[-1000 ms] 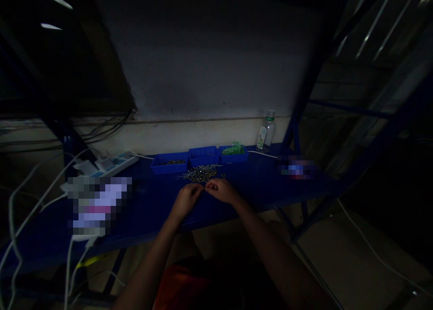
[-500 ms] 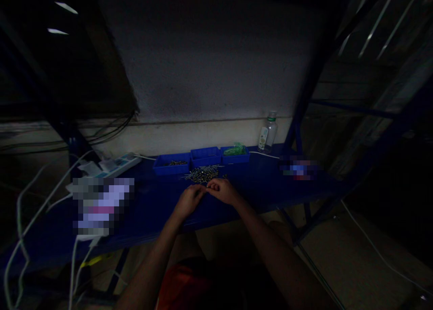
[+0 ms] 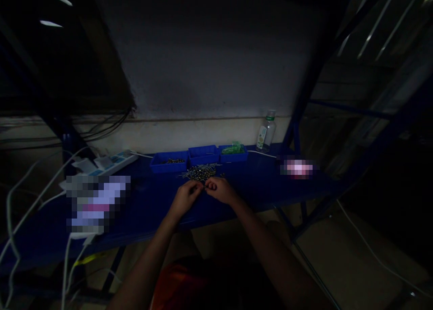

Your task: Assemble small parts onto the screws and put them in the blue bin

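My left hand (image 3: pixel 185 197) and my right hand (image 3: pixel 220 189) meet over the blue tabletop, fingertips nearly touching. Both are closed in a pinch. A tiny dark piece shows between the fingertips, too small and dim to name. Just beyond the fingers lies a loose pile of thin metal pins or screws (image 3: pixel 201 171), silvery shafts mixed with brass-coloured parts. Behind the pile stand three blue bins in a row. The left bin (image 3: pixel 169 167) contains small brownish metal parts, the middle bin (image 3: pixel 203 156) shows little inside, and the right bin (image 3: pixel 234 157) holds green plastic material (image 3: pixel 233 148).
A clear bottle (image 3: pixel 266 133) stands against the wall at the back right. On the left are a power strip (image 3: pixel 117 162) with plugs, white cables (image 3: pixel 66 265) and a blurred-out object (image 3: pixel 99 204). Another blurred-out item (image 3: pixel 297 167) lies right. Blue frame posts flank the table (image 3: pixel 145 211).
My left hand has drawn slightly away to the left, opening a small gap between the fingertips. Both hands stay pinched in front of the pile. The whole view has shifted slightly.
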Tool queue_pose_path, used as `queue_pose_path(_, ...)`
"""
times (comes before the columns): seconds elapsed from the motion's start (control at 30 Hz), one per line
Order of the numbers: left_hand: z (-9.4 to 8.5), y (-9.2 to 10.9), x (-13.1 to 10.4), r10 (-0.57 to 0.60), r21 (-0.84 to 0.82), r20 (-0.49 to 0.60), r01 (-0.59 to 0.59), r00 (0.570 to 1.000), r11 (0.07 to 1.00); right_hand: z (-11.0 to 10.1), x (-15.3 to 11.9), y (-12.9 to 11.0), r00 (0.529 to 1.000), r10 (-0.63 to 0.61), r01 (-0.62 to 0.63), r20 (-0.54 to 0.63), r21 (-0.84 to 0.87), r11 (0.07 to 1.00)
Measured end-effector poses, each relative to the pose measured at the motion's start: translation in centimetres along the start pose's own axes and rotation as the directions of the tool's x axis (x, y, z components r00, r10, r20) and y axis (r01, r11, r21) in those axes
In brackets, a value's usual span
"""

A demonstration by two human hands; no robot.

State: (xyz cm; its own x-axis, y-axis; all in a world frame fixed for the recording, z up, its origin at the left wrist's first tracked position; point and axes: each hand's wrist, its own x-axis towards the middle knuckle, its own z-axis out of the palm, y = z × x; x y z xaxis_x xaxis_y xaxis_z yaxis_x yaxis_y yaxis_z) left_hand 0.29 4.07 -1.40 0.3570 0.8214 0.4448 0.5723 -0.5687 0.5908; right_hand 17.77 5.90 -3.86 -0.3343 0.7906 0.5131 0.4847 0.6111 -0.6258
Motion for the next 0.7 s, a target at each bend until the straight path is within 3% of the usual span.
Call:
queue_pose_path(0.1, 0.0, -0.2, 0.1, 0.015, 0.051, -0.007, -0.014, 1.000, 0.999, 0.0, 0.1, 0.2, 1.000, 0.022, -0.022, -0.002, -0.087, 0.996)
queue_pose_path(0.17, -0.2, -0.7, 0.4, 0.001, 0.100, -0.030, 0.002, 1.000, 0.995, -0.2, 0.2, 0.3, 0.987, 0.089, -0.110, -0.134, -0.164, 0.980)
queue_pose_path(0.27, -1.4, -1.9, 1.7, -0.057, 0.194, -0.116, 0.079, 0.992, 0.978, -0.7, 0.3, 0.7, 0.880, 0.251, -0.359, -0.403, -0.219, 0.907)
queue_pose_path(0.33, -2.9, -3.0, 3.0, -0.119, 0.255, -0.222, 0.176, 0.968, 0.951, -0.9, 0.3, 0.9, 0.803, 0.343, -0.495, -0.488, -0.227, 0.838)
queue_pose_path(0.4, -4.6, -4.4, 4.6, -0.160, 0.303, -0.313, 0.258, 0.936, 0.917, -0.9, 0.4, 1.1, 0.784, 0.393, -0.559, -0.481, -0.271, 0.783)
queue_pose_path(0.53, -7.6, -6.7, 7.1, -0.265, 0.381, -0.413, 0.430, 0.871, 0.819, -0.6, 0.7, 1.3, 0.804, 0.422, -0.580, -0.418, -0.397, 0.711)
queue_pose_path(0.6, -7.9, -7.1, 7.5, -0.299, 0.401, -0.408, 0.464, 0.863, 0.790, -0.6, 0.9, 1.4, 0.806, 0.431, -0.584, -0.406, -0.431, 0.688)
queue_pose_path(0.7, -6.6, -6.2, 6.7, -0.281, 0.404, -0.371, 0.427, 0.885, 0.809, -0.6, 1.1, 1.6, 0.806, 0.438, -0.588, -0.398, -0.457, 0.668)
